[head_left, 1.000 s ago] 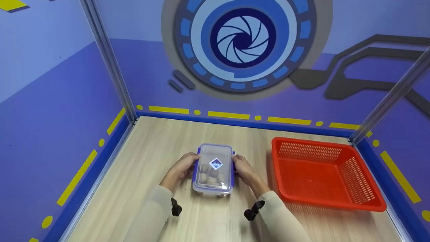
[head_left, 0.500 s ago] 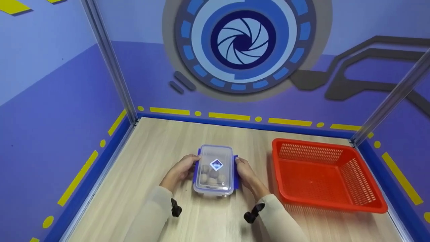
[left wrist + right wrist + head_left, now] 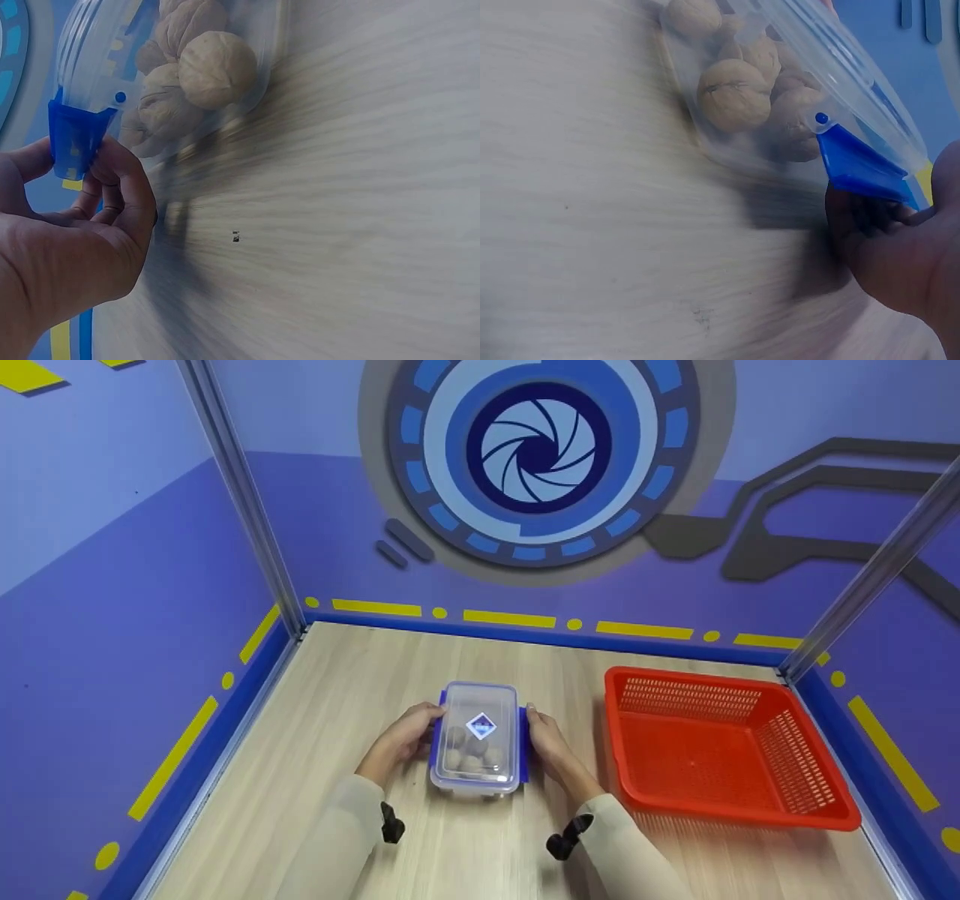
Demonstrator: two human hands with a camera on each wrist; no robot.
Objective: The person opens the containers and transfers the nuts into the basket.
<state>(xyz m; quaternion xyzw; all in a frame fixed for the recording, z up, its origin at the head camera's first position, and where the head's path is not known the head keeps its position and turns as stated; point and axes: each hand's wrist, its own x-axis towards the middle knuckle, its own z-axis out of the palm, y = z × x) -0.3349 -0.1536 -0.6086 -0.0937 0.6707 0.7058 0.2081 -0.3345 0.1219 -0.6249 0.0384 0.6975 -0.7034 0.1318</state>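
Note:
A clear food container (image 3: pixel 469 701) with a lid and blue side latches sits on the table. Several walnuts (image 3: pixel 733 96) show through its wall. At its left side, my left hand (image 3: pixel 405 733) pinches the blue left latch (image 3: pixel 79 139) between thumb and fingers. On the opposite side my right hand (image 3: pixel 551 746) holds the blue right latch (image 3: pixel 862 165), fingers curled beneath it and thumb at its far end. That right latch stands swung out from the container's side. Part of the right fingers is hidden behind the latch.
A red plastic basket (image 3: pixel 690 757) with slotted walls stands to the right of the container. The wood-grain table (image 3: pixel 360 660) is bounded by printed blue panels (image 3: pixel 330 525) at the back and both sides, with metal posts in the corners.
The container's right latch has swung outward from its side, and my right hand has shifted slightly right with it. My left hand and the container have hardly moved.

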